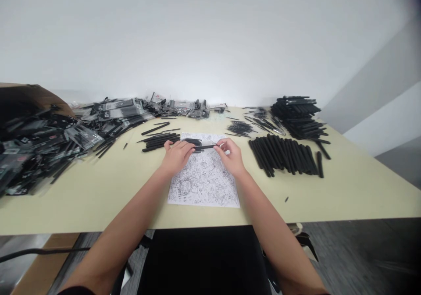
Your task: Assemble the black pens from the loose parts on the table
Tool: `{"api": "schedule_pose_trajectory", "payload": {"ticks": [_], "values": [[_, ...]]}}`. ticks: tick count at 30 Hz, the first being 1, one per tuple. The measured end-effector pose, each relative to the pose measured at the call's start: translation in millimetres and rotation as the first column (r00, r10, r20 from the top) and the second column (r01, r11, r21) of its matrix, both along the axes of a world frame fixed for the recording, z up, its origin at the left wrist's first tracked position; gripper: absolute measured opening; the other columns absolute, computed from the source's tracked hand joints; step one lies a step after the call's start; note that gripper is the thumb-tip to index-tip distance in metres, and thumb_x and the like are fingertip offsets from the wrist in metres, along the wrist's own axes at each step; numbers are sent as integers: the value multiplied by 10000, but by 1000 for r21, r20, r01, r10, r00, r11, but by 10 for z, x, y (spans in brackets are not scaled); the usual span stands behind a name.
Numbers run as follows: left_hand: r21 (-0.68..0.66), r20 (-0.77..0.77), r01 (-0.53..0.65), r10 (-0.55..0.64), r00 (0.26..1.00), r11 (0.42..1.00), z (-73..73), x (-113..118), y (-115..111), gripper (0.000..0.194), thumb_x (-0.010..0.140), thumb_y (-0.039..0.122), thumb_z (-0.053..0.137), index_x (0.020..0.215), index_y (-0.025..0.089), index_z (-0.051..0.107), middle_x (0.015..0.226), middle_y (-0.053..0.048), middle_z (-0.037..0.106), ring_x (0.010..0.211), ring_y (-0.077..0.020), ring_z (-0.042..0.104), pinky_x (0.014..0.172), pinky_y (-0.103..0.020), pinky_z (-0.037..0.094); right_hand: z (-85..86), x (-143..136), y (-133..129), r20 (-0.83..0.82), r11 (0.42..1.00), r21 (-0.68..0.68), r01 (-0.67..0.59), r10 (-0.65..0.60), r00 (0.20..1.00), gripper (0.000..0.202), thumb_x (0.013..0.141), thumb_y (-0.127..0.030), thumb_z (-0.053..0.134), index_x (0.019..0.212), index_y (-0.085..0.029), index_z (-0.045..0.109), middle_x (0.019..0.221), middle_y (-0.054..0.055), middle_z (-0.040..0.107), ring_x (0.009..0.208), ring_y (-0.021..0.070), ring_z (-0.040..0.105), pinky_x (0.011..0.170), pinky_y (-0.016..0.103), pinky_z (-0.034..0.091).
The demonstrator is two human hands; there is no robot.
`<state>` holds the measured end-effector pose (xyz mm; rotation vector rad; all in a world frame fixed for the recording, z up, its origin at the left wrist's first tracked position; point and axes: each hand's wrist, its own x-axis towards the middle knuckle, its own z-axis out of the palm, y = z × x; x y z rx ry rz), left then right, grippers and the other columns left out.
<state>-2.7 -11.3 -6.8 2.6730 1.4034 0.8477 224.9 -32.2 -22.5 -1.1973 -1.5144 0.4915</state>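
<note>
Fingers (pixel 224 142) pinching black stick (pixel 205 147), long axis left-to-right

We observe a plain whitish wall (pixel 210 36) behind a pale yellow tabletop (pixel 108 194), with grey flooring (pixel 348 247) below. We note light brightest low on the wall.

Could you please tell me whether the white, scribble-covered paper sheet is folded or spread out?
Spread out: the white, scribble-covered paper sheet lies flat on the pale yellow table, both near corners showing.

stick (pixel 206 147): matt | sheet (pixel 210 185): paper | tabletop (pixel 125 185): smooth, matt | packets (pixel 121 106): glossy plastic | box (pixel 54 98): cardboard
</note>
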Motion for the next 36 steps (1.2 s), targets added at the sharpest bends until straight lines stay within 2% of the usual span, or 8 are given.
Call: {"api": "schedule_pose_trajectory", "payload": {"ticks": [4,12,14,17,20,27,31,36], "values": [[-43,35,14,-12,999,999,-6,12,-10,299,1042,315,319,1096,242,604,1058,-61,733,976,-223,615,937,-450,236,-8,-12,4,-84,1000,4,-2,3,996,219,830,-432,626,919,-238,575,781,3,582,685,155,534,593,274,440],[-72,72,-1,7,997,997,14,7,-22,292,1030,315,286,1029,224,563,916,-46,714,868,-209,599,903,-433,254,34,0,-34,-60,999,-38,6,-8,998,330,807,-486,661,1003,-236,575,1011,44,662,726,153,595,625,285,461],[-81,72,14,-8,997,997,21,8,-24,277,1028,330,297,1023,228,554,924,-43,714,878,-212,601,908,-435,251,36,22,-41,-16,997,-75,30,-31,999,321,838,-539,623,899,-227,586,922,24,662,688,143,572,617,280,438],[-97,68,40,-34,997,994,33,13,-33,255,1021,353,322,1038,230,544,943,-50,718,917,-227,606,924,-444,250,25,44,-40,75,987,-158,20,-8,997,479,905,-601,504,617,-219,514,598,-14,551,577,136,491,599,285,389],[-115,61,41,-34,998,993,40,16,-44,219,975,400,424,1064,225,521,982,-72,715,947,-253,613,926,-454,261,16,36,-30,81,985,-175,-6,20,997,534,916,-602,475,540,-224,454,520,-20,487,546,137,470,590,289,369],[-143,45,56,-50,998,988,17,9,-27,147,916,194,424,1054,222,469,994,-51,677,962,-236,618,930,-448,270,28,6,-9,-3,991,-122,-48,48,999,376,908,-546,488,725,-224,554,679,-11,587,613,143,518,638,288,412],[-140,40,40,-35,999,989,16,-7,-10,70,955,217,447,1020,224,473,1021,-53,665,957,-228,600,924,-433,275,-12,14,14,-59,991,-117,-69,62,996,289,892,-503,514,864,-224,581,778,0,607,638,143,517,641,290,428],[-37,13,-8,8,1000,999,49,-21,-16,54,973,253,504,977,211,538,1080,-62,651,1012,-232,587,871,-404,265,-57,31,44,-101,992,-107,-65,55,993,274,887,-477,525,961,-223,595,817,2,605,652,141,514,653,296,428]]}}
